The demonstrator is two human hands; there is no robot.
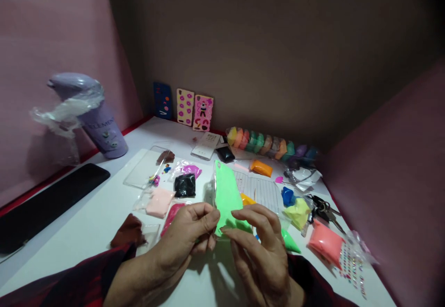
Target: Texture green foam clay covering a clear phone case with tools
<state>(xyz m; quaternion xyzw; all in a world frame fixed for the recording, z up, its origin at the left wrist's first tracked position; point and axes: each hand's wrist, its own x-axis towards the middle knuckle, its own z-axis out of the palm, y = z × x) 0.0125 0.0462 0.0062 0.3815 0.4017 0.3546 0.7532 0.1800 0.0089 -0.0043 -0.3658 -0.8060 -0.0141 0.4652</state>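
Observation:
A phone case (227, 195) coated in bright green clay is tilted up above the table, with a small camera cutout near its top left corner. My left hand (187, 230) pinches its lower left edge between thumb and fingers. Close to the lower right part of the case is my right hand (260, 242), fingers bent and apart; the index fingertip meets the green surface near the bottom edge. Left of the case lie a black clay packet (185, 185), a pale pink clay packet (160, 201) and a red packet (173, 216) partly behind my left hand.
Decorated phone cases (185, 106) lean on the back wall beside a row of coloured clay packets (271, 143). A purple bottle (100, 117) stands left, near a long black object (52, 207). Keys (325, 209), a coral packet (326, 243) and lined paper (260, 190) lie right.

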